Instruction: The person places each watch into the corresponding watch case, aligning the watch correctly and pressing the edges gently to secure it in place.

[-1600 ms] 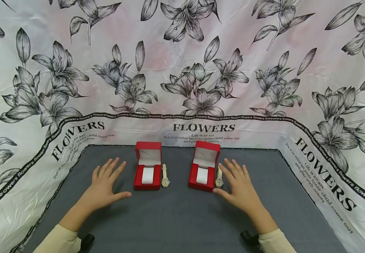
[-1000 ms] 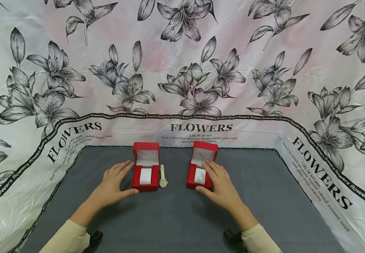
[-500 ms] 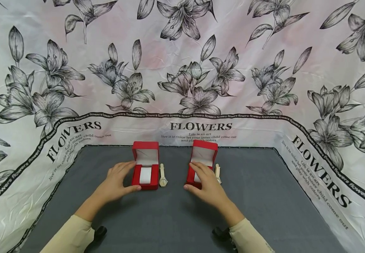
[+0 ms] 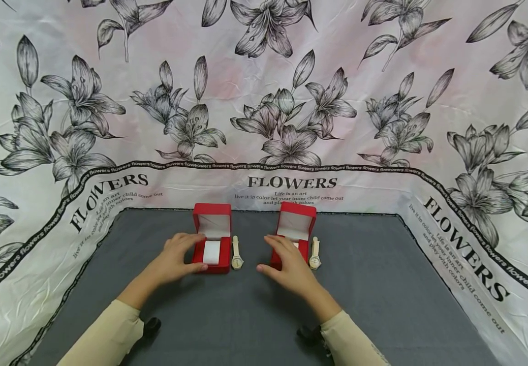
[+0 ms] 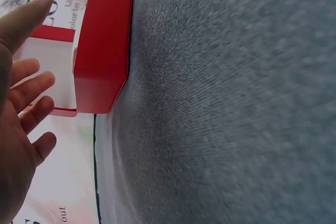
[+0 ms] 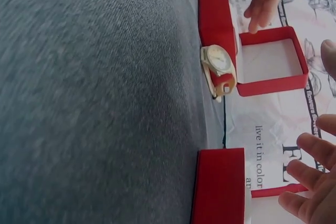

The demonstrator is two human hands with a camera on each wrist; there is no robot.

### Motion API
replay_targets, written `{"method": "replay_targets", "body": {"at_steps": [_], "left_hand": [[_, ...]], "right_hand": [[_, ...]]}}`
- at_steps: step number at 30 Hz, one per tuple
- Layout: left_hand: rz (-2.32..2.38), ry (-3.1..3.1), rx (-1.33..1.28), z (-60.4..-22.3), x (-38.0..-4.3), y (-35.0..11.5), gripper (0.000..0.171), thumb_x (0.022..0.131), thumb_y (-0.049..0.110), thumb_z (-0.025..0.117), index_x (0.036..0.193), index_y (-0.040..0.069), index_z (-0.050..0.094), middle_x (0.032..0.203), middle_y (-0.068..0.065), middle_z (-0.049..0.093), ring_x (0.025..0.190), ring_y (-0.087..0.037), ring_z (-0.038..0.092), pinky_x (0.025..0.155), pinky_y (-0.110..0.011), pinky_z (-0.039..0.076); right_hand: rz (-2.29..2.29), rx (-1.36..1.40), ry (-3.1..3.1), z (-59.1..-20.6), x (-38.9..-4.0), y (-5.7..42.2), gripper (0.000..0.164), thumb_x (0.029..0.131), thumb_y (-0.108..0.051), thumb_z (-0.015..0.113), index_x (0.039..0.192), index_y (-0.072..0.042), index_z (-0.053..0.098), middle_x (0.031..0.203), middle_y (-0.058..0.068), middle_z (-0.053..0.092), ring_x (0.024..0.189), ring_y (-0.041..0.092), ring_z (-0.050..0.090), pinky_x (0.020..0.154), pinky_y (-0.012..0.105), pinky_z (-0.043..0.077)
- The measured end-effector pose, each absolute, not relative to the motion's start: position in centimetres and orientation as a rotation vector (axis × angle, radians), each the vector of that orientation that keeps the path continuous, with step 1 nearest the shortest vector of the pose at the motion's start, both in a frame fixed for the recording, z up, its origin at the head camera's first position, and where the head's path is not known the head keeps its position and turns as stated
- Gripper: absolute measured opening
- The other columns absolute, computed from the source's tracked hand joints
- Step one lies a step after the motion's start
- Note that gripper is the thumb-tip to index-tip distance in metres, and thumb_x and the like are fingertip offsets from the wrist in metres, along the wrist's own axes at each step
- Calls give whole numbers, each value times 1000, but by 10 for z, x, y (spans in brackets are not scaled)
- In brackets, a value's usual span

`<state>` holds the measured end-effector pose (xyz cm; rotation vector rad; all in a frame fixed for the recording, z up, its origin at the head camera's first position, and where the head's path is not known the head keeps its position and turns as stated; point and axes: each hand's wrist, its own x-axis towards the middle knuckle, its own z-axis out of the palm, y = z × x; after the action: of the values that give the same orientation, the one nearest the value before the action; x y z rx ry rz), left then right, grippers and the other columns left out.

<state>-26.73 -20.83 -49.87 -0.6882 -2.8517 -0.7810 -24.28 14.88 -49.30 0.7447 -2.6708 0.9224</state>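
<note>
Two red watch boxes stand with lids raised: the left box [image 4: 212, 209] and the right box [image 4: 298, 208]. A white cushion [image 4: 212, 252] shows inside the left one. My left hand [image 4: 165, 263] hovers at the left box's left side, thumb and fingers apart; in the left wrist view its fingers hold nothing. My right hand [image 4: 293, 268] is spread over the right box's left part and hides most of its cushion. To the right of the left box lies a pale-strapped wristwatch [image 4: 236, 254]. A similar wristwatch [image 4: 315, 254] lies to the right of the right box.
A dark grey cloth [image 4: 231, 320] covers the table. Behind it and along the sides hangs a white floral sheet [image 4: 264, 112] with printed lettering. Bare grey cloth lies between the boxes and in front of them.
My right hand has moved left, from beside the right wristwatch to across the right box. My left hand has moved right to the left box. Boxes and watches look unmoved.
</note>
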Motion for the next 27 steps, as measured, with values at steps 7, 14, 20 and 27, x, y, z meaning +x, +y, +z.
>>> {"method": "replay_targets", "body": {"at_steps": [7,14,20,27], "left_hand": [[-791,-2894,-695,-501,-280,-201,76,81,42,86,146,15,57,137,-9,61,126,-27,47,104,-57,38],[-765,-2917,-700,-503,-287,-200,74,80,41,87,143,13,59,132,-9,64,119,-26,50,98,-52,38],[-769,-2935,-693,-504,-293,-202,72,80,40,87,142,14,60,129,-8,65,118,-25,50,96,-49,39],[-723,-2984,-690,-502,-299,-201,76,77,40,89,142,13,61,129,-9,64,119,-27,49,96,-50,40]], "right_hand": [[946,748,-2682,-496,-242,143,73,88,-48,77,150,-17,53,151,3,53,140,25,47,114,53,40],[968,750,-2711,-496,-243,138,71,89,-45,78,150,-18,53,151,4,53,140,25,47,115,52,39],[963,745,-2716,-496,-246,133,69,88,-45,78,148,-16,56,149,3,54,140,25,47,115,52,39],[957,758,-2753,-496,-253,123,70,89,-46,78,148,-17,55,149,4,54,139,24,48,114,51,40]]}}
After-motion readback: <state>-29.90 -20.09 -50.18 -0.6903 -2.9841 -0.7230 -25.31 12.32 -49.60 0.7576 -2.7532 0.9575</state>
